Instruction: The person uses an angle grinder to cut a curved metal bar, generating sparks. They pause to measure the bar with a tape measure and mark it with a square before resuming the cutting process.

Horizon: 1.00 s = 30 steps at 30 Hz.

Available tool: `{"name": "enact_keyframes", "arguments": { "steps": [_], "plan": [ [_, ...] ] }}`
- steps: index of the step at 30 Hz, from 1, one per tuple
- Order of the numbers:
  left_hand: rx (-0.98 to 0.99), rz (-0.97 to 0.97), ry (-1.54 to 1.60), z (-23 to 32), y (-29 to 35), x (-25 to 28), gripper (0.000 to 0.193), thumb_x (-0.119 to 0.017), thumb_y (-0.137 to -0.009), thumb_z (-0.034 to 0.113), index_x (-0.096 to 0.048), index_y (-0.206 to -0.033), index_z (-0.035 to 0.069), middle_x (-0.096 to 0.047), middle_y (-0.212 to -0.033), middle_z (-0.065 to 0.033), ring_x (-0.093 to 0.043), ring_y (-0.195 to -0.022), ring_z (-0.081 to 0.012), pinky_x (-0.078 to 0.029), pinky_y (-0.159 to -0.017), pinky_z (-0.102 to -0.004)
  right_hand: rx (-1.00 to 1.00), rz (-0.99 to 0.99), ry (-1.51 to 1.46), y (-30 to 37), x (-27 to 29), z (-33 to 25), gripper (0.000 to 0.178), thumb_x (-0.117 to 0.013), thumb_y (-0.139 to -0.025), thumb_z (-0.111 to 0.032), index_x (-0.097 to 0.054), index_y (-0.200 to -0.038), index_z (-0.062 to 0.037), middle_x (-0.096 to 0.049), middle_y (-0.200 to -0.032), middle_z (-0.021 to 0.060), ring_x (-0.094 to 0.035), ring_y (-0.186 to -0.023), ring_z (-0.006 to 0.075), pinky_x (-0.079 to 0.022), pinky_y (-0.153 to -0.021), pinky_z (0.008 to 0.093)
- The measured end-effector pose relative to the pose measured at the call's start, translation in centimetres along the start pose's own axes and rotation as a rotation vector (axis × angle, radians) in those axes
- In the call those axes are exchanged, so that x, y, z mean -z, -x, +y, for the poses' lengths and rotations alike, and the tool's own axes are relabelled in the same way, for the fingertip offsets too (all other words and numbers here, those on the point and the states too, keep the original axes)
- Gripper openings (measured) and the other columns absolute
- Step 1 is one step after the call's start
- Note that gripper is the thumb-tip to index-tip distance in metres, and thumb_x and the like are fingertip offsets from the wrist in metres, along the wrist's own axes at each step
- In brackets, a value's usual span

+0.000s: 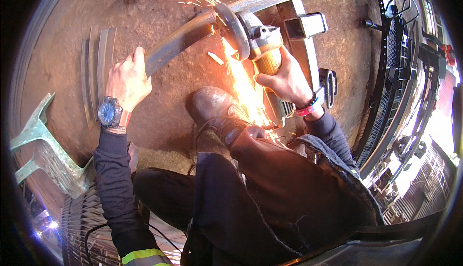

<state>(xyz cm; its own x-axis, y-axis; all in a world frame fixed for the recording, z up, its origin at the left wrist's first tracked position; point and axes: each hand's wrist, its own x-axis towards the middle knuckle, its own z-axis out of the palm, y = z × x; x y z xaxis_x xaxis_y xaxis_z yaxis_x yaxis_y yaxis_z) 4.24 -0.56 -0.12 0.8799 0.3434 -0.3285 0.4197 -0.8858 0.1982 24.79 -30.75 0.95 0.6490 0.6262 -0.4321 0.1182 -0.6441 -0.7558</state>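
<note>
At the far left a pale green angled metal bracket (41, 150) lay on the rust-brown workshop floor (159, 20), well out of my way, and just right of it two curved grey steel strips (96, 68) lay side by side, near my left wrist but apart from the work.

My left hand (128, 80), with a blue-faced wristwatch (108, 112) strapped below it, was clenched around the free end of the long dark steel bar (176, 41). I held it there, well back from the cutting end, to steady it against the pull of the disc and to keep my fingers out of the sparks. The bar ran up and to the right from that grip until it met the wheel.

My brown leather boot (214, 106) was planted on the floor below the bar, close to the cut; whether it pinned anything down I could not tell. The orange spray of sparks (243, 90) streamed down from the disc towards the boot and my trouser leg, with a smaller burst thrown up beyond the bar.

My right hand (284, 80) was closed tight around the body of the yellow-and-grey angle grinder (255, 41), its guard turned towards me and its disc edge pressed into the bar. A small white stick like a piece of chalk (215, 58) lay on the floor just beside the cut.

To the right a grey frame of square steel tube (306, 24) lay close behind the grinder, and farther right stood a black metal mesh rack (395, 68).
</note>
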Motion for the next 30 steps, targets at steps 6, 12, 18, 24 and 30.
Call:
{"name": "enact_keyframes", "arguments": {
  "steps": [6,12,18,24,30],
  "plan": [
    [-0.005,0.026,-0.022,-0.2,0.3,-0.1,0.05,-0.072,-0.077,0.008,-0.049,-0.121,0.003,-0.067,-0.1,-0.022,-0.066,-0.093,-0.0413,-0.054,-0.079,-0.0478,0.007,0.003,0.023,-0.9,-0.1,-0.8,0.067,-0.079,-0.065,-0.025,-0.052,-0.119,0.0051,-0.069,-0.101,0.0254,-0.069,-0.095,0.0361,-0.054,-0.084,0.0419],
    [-0.006,0.023,0.011,-0.1,0.1,-0.3,0.049,-0.072,-0.077,0.008,-0.051,-0.122,0.003,-0.066,-0.1,-0.0216,-0.066,-0.092,-0.042,-0.053,-0.078,-0.0489,0.037,0.013,0.026,-2.0,0.1,-1.6,0.068,-0.08,-0.065,-0.027,-0.053,-0.118,0.005,-0.068,-0.1,0.0256,-0.069,-0.095,0.0371,-0.053,-0.085,0.0428],
    [-0.012,0.019,0.005,0.0,0.3,0.0,0.048,-0.071,-0.078,0.008,-0.049,-0.12,0.003,-0.066,-0.099,-0.0215,-0.065,-0.091,-0.0427,-0.053,-0.079,-0.0494,0.017,0.009,0.049,-1.2,0.0,-0.7,0.07,-0.08,-0.065,-0.026,-0.052,-0.121,0.0052,-0.069,-0.101,0.0253,-0.069,-0.095,0.0374,-0.054,-0.084,0.0421],
    [-0.037,0.043,-0.005,0.2,0.4,0.1,0.049,-0.072,-0.077,0.008,-0.048,-0.12,0.003,-0.065,-0.1,-0.0216,-0.065,-0.092,-0.0424,-0.053,-0.078,-0.0488,-0.026,0.0,0.053,0.0,0.1,-0.3,0.072,-0.079,-0.065,-0.026,-0.051,-0.123,0.0056,-0.069,-0.101,0.0261,-0.07,-0.095,0.0373,-0.054,-0.085,0.0421],
    [-0.035,0.046,-0.003,-0.2,0.4,-0.3,0.05,-0.073,-0.076,0.007,-0.049,-0.12,0.003,-0.065,-0.1,-0.0209,-0.065,-0.091,-0.042,-0.054,-0.077,-0.0483,-0.007,-0.007,0.035,-0.9,0.0,-0.4,0.068,-0.079,-0.065,-0.025,-0.052,-0.119,0.0051,-0.069,-0.099,0.0261,-0.069,-0.095,0.038,-0.054,-0.084,0.0421]
  ]
}}
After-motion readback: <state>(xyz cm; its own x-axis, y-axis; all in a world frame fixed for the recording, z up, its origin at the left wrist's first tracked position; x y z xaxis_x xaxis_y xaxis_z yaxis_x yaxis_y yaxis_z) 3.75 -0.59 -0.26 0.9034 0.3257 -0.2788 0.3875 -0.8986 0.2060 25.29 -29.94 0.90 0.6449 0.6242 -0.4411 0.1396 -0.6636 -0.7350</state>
